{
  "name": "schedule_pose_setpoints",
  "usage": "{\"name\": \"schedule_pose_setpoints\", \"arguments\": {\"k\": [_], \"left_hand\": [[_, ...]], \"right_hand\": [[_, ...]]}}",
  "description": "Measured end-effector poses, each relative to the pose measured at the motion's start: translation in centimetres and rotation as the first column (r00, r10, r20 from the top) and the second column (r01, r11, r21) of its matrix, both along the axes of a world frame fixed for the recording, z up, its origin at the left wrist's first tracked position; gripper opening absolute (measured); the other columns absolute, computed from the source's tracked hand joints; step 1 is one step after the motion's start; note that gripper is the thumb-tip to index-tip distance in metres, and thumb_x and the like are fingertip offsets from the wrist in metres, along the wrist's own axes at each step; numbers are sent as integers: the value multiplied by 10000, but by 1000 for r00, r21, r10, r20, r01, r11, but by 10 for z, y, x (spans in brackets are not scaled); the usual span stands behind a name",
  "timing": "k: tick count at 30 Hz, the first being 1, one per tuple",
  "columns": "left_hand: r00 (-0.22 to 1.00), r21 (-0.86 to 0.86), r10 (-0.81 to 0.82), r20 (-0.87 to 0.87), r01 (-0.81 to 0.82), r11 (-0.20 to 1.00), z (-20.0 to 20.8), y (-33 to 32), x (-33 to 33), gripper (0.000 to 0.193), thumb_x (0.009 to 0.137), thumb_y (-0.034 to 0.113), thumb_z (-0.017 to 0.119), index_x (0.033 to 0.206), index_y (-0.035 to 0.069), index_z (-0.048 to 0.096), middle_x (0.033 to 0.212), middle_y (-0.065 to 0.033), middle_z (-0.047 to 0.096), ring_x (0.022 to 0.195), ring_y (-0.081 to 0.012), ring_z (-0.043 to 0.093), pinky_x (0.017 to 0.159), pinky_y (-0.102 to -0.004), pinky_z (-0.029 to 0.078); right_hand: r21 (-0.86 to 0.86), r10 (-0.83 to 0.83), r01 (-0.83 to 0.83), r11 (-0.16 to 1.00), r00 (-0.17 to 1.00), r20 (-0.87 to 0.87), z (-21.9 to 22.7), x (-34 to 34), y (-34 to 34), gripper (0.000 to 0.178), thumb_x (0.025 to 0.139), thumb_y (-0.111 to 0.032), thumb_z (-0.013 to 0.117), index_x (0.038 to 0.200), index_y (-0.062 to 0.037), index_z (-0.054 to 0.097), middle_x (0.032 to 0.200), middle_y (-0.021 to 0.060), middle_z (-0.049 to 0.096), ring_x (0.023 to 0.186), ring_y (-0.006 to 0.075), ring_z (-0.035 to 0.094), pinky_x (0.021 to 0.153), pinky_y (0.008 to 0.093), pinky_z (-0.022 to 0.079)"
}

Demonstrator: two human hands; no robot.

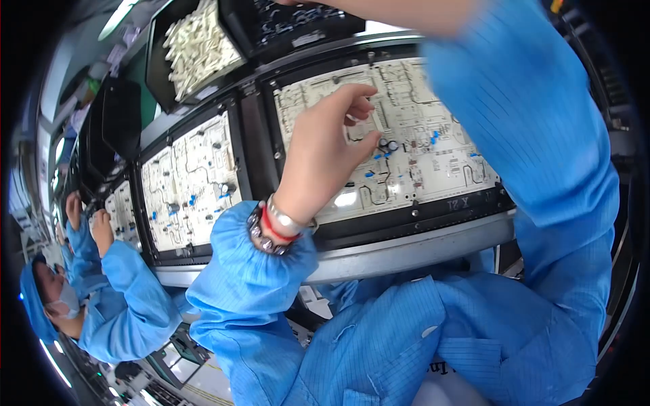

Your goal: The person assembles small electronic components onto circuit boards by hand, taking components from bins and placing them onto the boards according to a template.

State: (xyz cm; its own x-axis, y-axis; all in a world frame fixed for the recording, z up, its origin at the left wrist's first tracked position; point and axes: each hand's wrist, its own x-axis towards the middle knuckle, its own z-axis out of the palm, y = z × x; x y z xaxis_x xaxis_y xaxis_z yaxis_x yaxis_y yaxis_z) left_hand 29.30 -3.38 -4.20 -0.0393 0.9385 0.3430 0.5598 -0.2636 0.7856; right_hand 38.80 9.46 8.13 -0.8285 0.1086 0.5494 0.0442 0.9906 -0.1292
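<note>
My left hand [328, 142] hovers over the near circuit board [433, 183], a white board with dark traces set in a black frame. Its fingers are loosely curled, the thumb stands apart from them, and nothing shows between them. Close by the thumb are small round black capacitors [388, 145] and blue components [435, 138] mounted on the board. My right forearm [420, 13] stretches across the top toward a black bin of dark parts [298, 24]. Most of the right hand is cut off by the upper edge, so its fingers are hidden.
A black bin [159, 68] of white parts [200, 51] stands at the back left. Further left, another framed circuit board [186, 183] sits on the same line. A metal rail [420, 247] runs along the near edge. A co-worker in blue [128, 298] works at the left.
</note>
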Motion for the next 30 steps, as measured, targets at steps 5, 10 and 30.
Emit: {"name": "schedule_pose_setpoints", "arguments": {"k": [5,10,30], "left_hand": [[986,-128,-26,-166,4,992,-11,26,15,418,676,-5,665,1074,44,544,849,-129,619,777,-259,616,694,-329,495],[977,-201,-23,-211,-21,979,-17,39,16,436,672,-10,670,1085,39,540,862,-137,630,813,-268,634,711,-337,505],[839,-254,-221,-497,103,962,24,35,28,230,733,18,540,959,26,578,770,-148,584,738,-323,595,653,-387,494]], "right_hand": [[-100,-257,273,957,955,151,-3,-7,28,205,801,-105,504,893,21,637,849,170,639,769,309,615,714,393,490],[-81,-458,569,818,731,507,-14,23,39,234,793,-137,588,952,35,593,818,136,639,733,239,620,646,316,520],[173,-396,358,917,773,496,-101,-92,93,174,746,-46,579,912,-54,633,923,149,636,898,288,625,730,383,525]]}}
